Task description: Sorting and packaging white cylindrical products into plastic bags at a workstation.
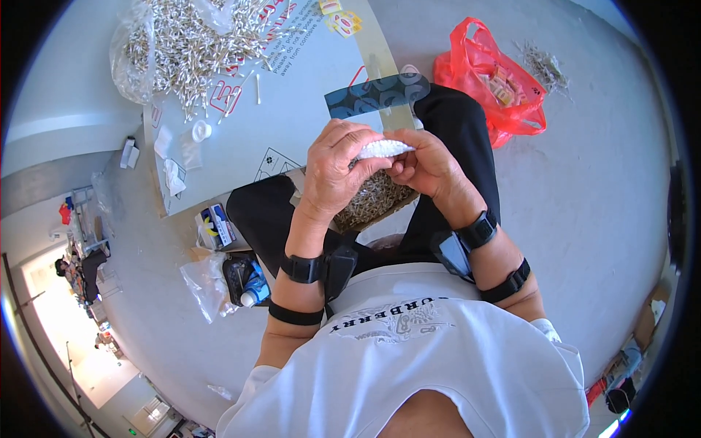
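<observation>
Between my two hands is a bundle of cotton swabs [385, 150], its white, bumpy tips packed together and facing up. My left hand [328, 171] is closed round its left end, fingers curled over the far side. On the other end, my right hand [436, 166] pinches with thumb and fingers. Below them, between my knees, sits a box of cotton swabs [371, 201], partly hidden by my hands and wrists. A large heap of loose cotton swabs [197, 47] spills from a clear bag onto the table [234, 146] at the far left.
A red plastic bag [475, 62] holding small packs stands right of my knee, with a pile of thin sticks [544, 67] behind it. A dark patterned strip [376, 97] lies at the table's edge. On the floor at left are a small box [215, 226] and a blue bottle [254, 288].
</observation>
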The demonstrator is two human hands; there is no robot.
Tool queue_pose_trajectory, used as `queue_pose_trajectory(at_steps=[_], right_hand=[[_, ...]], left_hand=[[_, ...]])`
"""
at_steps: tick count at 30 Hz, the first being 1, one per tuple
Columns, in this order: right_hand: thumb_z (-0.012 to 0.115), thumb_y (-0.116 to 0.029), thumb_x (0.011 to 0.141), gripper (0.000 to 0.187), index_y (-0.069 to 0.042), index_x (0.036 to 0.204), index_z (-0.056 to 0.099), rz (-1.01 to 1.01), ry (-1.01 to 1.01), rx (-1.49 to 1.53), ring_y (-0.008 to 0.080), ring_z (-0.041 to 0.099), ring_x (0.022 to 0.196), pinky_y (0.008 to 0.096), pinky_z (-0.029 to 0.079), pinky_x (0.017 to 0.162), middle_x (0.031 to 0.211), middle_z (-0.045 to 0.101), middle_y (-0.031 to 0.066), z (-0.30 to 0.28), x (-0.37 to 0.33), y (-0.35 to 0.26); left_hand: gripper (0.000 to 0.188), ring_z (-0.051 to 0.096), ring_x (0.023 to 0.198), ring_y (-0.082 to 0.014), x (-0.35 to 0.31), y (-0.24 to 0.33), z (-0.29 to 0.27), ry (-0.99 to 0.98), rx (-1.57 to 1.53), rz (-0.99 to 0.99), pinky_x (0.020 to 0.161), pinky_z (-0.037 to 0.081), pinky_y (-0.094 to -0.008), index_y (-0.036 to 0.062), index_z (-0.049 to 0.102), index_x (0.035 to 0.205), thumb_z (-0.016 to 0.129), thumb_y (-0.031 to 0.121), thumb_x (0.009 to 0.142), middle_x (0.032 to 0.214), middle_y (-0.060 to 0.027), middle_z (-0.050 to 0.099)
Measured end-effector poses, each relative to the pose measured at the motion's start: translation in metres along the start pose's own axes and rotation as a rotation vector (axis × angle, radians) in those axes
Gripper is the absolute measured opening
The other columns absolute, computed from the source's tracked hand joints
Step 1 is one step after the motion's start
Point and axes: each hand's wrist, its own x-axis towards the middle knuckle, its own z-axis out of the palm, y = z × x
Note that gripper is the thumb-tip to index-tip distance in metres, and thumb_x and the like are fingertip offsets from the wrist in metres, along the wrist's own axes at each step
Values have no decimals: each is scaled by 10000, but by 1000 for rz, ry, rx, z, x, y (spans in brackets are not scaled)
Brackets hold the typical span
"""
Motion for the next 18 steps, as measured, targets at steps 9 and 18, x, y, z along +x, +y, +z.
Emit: queue_pose_trajectory(at_steps=[9, 18], right_hand=[[592, 121, 736, 506, -53, 1209, 629, -937, -157, -929, 48, 507, 647, 193, 429, 573, 1024, 617, 42, 14, -15, -6], [680, 65, 743, 216, -1, 948, 662, -982, -41, -1113, 53, 537, 654, 224, 453, 594, 715, 615, 37, 19, -5, -5]], left_hand=[[324, 637, 791, -182, -4, -12, 7, 122, -56, -156, 687, 509, -280, 24, 679, 963, 825, 151, 703, 901, -84, 671], [258, 619, 747, -243, 0, -17, 11, 119, -58, -116, 628, 504, -316, 21, 663, 895, 808, 109, 700, 824, -89, 639]])
